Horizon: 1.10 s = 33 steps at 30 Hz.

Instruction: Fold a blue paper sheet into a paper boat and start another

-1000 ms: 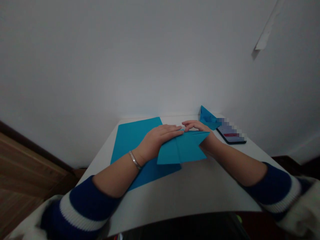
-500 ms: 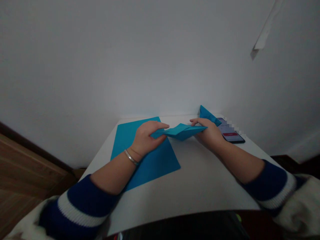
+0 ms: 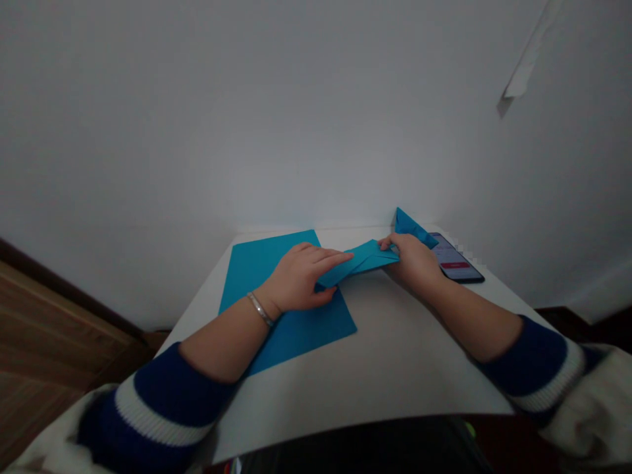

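Observation:
Between my hands is a folded piece of blue paper (image 3: 366,258), tilted and held above the table, with crease lines across its face. My left hand (image 3: 309,275) grips its left end, index finger along the top and thumb below. The right end is pinched by my right hand (image 3: 412,259), thumb and fingers closed on it. Beneath my left hand lies a flat blue sheet of paper (image 3: 291,339). Just beyond my right hand stands another folded blue paper piece (image 3: 411,227), partly hidden by that hand.
A phone (image 3: 461,266) with its screen lit lies on the right side of the white table (image 3: 395,355). The grey wall (image 3: 316,131) rises directly behind the table's back edge. A dark object (image 3: 355,451) sits along the near edge.
The folded paper has turned so that its broad face shows more. My left hand has moved slightly right and down along it; my right hand has hardly shifted.

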Tool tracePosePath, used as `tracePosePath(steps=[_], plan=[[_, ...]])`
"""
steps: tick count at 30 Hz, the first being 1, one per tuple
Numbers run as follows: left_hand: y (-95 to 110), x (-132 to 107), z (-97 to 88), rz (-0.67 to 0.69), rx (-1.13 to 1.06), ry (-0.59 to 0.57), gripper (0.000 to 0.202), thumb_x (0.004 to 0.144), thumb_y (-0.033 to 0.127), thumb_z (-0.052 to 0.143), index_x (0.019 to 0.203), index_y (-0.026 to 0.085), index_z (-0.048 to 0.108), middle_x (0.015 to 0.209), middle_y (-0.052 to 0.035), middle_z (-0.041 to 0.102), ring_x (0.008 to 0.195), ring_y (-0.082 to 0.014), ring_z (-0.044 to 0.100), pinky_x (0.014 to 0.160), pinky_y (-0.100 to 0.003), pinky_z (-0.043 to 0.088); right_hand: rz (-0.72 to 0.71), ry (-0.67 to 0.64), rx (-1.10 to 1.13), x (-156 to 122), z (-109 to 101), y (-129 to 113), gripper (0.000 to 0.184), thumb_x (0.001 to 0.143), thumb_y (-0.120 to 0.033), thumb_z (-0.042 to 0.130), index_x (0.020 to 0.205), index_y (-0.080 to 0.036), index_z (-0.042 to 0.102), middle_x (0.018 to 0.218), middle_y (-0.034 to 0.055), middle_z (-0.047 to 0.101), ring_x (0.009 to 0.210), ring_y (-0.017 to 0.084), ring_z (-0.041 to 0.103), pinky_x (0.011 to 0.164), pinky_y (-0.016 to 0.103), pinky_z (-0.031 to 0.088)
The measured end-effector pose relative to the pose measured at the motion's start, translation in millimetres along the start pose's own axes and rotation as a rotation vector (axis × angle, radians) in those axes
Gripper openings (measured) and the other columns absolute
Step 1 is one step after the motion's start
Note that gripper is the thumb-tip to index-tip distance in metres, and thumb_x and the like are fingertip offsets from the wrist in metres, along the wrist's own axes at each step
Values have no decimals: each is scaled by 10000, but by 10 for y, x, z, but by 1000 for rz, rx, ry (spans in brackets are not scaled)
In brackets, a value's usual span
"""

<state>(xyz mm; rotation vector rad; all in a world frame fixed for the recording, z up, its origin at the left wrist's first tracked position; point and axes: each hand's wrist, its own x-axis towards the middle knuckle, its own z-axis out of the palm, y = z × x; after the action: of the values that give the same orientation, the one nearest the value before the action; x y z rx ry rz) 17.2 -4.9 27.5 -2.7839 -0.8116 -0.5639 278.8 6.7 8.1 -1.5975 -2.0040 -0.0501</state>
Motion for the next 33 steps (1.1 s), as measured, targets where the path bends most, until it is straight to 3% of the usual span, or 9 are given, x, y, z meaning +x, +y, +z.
tracePosePath(steps=[3, 8, 12, 15, 18, 22, 27, 33], plan=[[-36, -5, 53, -20, 89, 20, 282, 927, 320, 486, 1169, 242, 609, 1021, -34, 711, 914, -187, 639, 827, -348, 421, -113, 20, 6, 18, 12, 7, 159, 740, -194, 605, 897, -216, 624, 1012, 63, 686, 995, 255, 599, 873, 362, 437], [-63, -8, 76, -81, 228, 58, 253, 958, 331, 446, 1014, 220, 666, 864, -26, 721, 799, -182, 650, 743, -318, 436, -186, 40, 107, 26, 20, -12, 116, 786, -207, 561, 885, -211, 621, 975, 57, 687, 962, 228, 603, 881, 351, 433], [-4, 3, 47, -344, 239, 61, 293, 959, 334, 401, 982, 200, 660, 809, -51, 707, 719, -192, 639, 622, -279, 418, -124, 60, 139, 29, 23, -10, 155, 808, -256, 551, 921, -200, 641, 945, 74, 683, 917, 239, 603, 824, 357, 438], [10, 4, 58, -578, 111, 107, 304, 963, 372, 389, 1080, 219, 624, 854, -44, 706, 729, -192, 642, 596, -260, 406, -8, 111, 240, 40, 48, 24, 223, 819, -332, 554, 967, -191, 643, 912, 71, 677, 803, 223, 599, 727, 338, 443], [-37, -3, 111, -717, -69, 186, 314, 942, 403, 444, 1170, 239, 584, 931, -38, 697, 738, -182, 639, 626, -257, 425, 78, 119, 388, 49, 84, 59, 287, 818, -397, 554, 1000, -190, 634, 861, 49, 672, 678, 189, 569, 633, 308, 428], [-138, -19, 195, -741, -213, 203, 351, 901, 381, 528, 1228, 257, 557, 1001, -42, 676, 785, -186, 641, 676, -273, 460, 129, 0, 376, 50, 103, 59, 307, 798, -386, 576, 1028, -196, 645, 798, 34, 659, 659, 185, 557, 590, 286, 398], [-207, -49, 253, -711, -198, 2, 282, 893, 316, 550, 1149, 223, 624, 1014, -64, 693, 937, -229, 642, 806, -326, 479, 175, -249, 194, 55, 68, 36, 221, 795, -352, 586, 896, -190, 698, 777, 48, 653, 675, 179, 561, 564, 268, 362], [-219, -85, 278, -569, -58, -121, 259, 935, 241, 462, 1106, 197, 652, 1074, -83, 674, 995, -239, 624, 852, -342, 470, 78, -339, -13, 74, 57, 101, 219, 796, -356, 594, 910, -203, 701, 809, 63, 669, 715, 193, 584, 571, 274, 352]])
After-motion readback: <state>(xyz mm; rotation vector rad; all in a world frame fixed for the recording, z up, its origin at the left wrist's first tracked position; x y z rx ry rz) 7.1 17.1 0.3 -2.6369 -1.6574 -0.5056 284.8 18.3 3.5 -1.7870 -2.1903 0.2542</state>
